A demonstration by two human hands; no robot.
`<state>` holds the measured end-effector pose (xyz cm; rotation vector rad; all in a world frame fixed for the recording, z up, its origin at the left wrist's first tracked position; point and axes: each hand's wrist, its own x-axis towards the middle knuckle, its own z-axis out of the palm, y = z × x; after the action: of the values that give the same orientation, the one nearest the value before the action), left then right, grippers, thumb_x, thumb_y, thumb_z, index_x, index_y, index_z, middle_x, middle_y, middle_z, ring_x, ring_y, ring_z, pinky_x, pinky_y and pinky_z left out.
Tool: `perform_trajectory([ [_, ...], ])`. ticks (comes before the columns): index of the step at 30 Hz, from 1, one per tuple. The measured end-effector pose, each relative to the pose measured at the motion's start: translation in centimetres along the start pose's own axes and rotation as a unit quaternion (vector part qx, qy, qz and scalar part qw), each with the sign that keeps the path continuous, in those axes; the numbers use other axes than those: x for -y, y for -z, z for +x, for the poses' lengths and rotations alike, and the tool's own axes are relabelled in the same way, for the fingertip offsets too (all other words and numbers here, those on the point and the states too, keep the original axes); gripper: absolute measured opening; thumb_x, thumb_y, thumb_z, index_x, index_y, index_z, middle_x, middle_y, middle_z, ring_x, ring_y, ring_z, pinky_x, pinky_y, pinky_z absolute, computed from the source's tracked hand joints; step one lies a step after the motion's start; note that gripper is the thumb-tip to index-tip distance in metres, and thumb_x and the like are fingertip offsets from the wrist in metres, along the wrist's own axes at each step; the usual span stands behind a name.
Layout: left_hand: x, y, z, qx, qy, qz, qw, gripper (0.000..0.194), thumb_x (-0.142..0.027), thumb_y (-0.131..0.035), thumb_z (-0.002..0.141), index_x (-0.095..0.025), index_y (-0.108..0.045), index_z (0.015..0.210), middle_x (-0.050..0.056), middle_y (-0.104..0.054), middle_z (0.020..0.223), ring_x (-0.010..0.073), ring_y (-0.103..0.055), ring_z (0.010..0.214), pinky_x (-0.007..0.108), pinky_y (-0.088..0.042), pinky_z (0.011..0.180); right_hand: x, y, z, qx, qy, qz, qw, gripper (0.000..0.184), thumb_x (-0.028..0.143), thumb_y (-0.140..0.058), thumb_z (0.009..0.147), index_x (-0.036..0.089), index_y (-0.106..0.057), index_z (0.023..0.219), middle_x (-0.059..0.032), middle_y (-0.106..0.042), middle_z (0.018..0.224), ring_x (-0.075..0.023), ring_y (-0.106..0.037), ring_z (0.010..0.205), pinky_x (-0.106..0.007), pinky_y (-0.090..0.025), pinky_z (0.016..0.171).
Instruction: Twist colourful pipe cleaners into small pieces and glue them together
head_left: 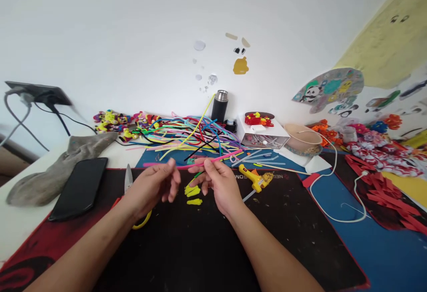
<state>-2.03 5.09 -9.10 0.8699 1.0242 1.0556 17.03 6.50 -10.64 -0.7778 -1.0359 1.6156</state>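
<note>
A pink pipe cleaner (188, 166) stretches nearly level between my two hands above the black mat (200, 247). My right hand (223, 184) pinches it between thumb and fingers, and its far end sticks out up to the right. Around the left part of the same stem, the fingers of my left hand (158, 183) are loosely curled, thumb above it. Several short yellow fuzzy pieces (193, 190) lie on the mat below and between the hands. Scissors (128, 178) rest beside my left wrist, partly hidden by the forearm. To the right lies a yellow glue gun (256, 179).
Behind the hands lies a heap of coloured pipe cleaners (196, 134), with a black thermos (219, 107) by the wall. At left are a phone (80, 188) and a grey cloth (63, 167). A white box (262, 136), white cable (322, 207) and red strips (383, 194) occupy the right.
</note>
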Motion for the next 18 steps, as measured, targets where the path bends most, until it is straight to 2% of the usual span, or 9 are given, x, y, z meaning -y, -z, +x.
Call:
perform_trajectory([
  [2, 0.2, -0.4, -0.5, 0.096, 0.054, 0.049, 0.993, 0.059, -0.072, -0.082, 0.075, -0.014, -0.074, 0.070, 0.006, -0.064, 0.051, 0.0159, -0.056, 0.043, 0.023, -0.033, 0.040, 0.1, 0.0, 0.0, -0.006, 0.006, -0.002, 1.000, 0.045, 0.058, -0.074, 0.091, 0.016, -0.075, 0.108, -0.0129, -0.081, 0.097, -0.0182, -0.076, 0.063, -0.018, -0.041, 0.042],
  [4, 0.6, -0.7, -0.6, 0.132, 0.066, 0.065, 0.987, 0.058, -0.070, -0.080, 0.078, -0.012, -0.077, 0.078, 0.010, -0.071, 0.062, 0.0181, -0.062, 0.050, 0.024, -0.038, 0.044, 0.2, 0.1, 0.1, -0.012, 0.013, 0.000, 1.000, 0.045, 0.058, -0.074, 0.090, 0.016, -0.075, 0.107, -0.0125, -0.081, 0.096, -0.0178, -0.075, 0.063, -0.019, -0.042, 0.043],
  [5, 0.8, -0.7, -0.5, 0.121, 0.056, 0.057, 0.989, 0.057, -0.068, -0.079, 0.080, -0.012, -0.077, 0.081, 0.011, -0.073, 0.068, 0.0184, -0.064, 0.054, 0.024, -0.041, 0.046, 0.2, 0.1, 0.1, -0.014, 0.014, 0.001, 1.000, 0.044, 0.058, -0.074, 0.090, 0.016, -0.075, 0.106, -0.0121, -0.081, 0.094, -0.0178, -0.075, 0.063, -0.019, -0.042, 0.044],
  [7, 1.1, -0.4, 0.0, 0.062, 0.023, 0.014, 0.998, 0.053, -0.064, -0.079, 0.082, -0.012, -0.078, 0.088, 0.010, -0.073, 0.073, 0.0173, -0.062, 0.058, 0.025, -0.043, 0.049, 0.1, 0.1, 0.0, -0.012, 0.009, -0.002, 1.000, 0.043, 0.057, -0.073, 0.092, 0.016, -0.074, 0.105, -0.0111, -0.080, 0.090, -0.0172, -0.074, 0.062, -0.020, -0.042, 0.045],
  [11, 1.0, 0.8, 1.1, -0.062, -0.045, -0.047, 0.996, 0.057, -0.059, -0.087, 0.075, -0.014, -0.078, 0.108, 0.004, -0.068, 0.074, 0.0152, -0.058, 0.061, 0.023, -0.041, 0.051, -0.3, 0.1, -0.2, 0.023, -0.011, -0.023, 0.999, 0.044, 0.058, -0.067, 0.097, 0.016, -0.073, 0.107, -0.0079, -0.077, 0.080, -0.0155, -0.071, 0.056, -0.020, -0.042, 0.045],
  [15, 0.2, 1.1, 1.2, -0.125, -0.089, -0.032, 0.988, 0.058, -0.063, -0.092, 0.065, -0.015, -0.080, 0.095, 0.002, -0.064, 0.070, 0.0140, -0.055, 0.060, 0.022, -0.039, 0.051, -0.6, -0.1, -0.4, 0.065, -0.021, -0.056, 0.996, 0.047, 0.061, -0.063, 0.098, 0.015, -0.073, 0.102, -0.0061, -0.075, 0.075, -0.0158, -0.072, 0.057, -0.020, -0.042, 0.045],
  [18, 0.1, 0.9, 1.0, -0.139, -0.104, -0.001, 0.985, 0.056, -0.066, -0.092, 0.064, -0.016, -0.081, 0.087, 0.002, -0.064, 0.070, 0.0135, -0.052, 0.059, 0.023, -0.040, 0.053, -0.8, -0.2, -0.5, 0.096, -0.035, -0.085, 0.991, 0.051, 0.065, -0.059, 0.099, 0.015, -0.073, 0.095, -0.0049, -0.072, 0.069, -0.0153, -0.071, 0.056, -0.020, -0.041, 0.044],
])
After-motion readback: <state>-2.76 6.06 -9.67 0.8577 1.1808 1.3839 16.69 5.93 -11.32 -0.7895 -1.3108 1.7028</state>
